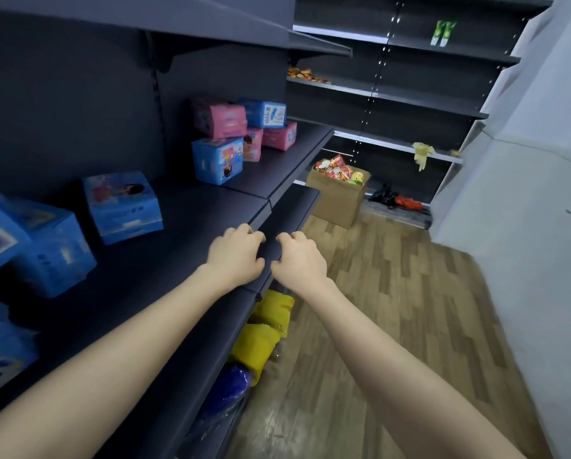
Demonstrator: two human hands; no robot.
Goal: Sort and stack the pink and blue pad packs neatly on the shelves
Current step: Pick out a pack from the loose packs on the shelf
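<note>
My left hand (236, 253) and right hand (299, 260) are curled, empty and close together at the front edge of the dark metal shelf (178, 260). The pink and blue plastic-wrapped pad packs (219, 120) are jumbled toward its far back corner. Light and squashy, I reckon, so I'd clasp the flat sides.

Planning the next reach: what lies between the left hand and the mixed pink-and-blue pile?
Head view: only bare dark shelf between the left hand and the pile.

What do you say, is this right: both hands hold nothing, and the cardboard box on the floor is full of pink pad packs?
One thing is wrong. In the head view the cardboard box on the floor is full of red and yellow food packets, not pink pad packs. The left hand and right hand do hold nothing.
</note>
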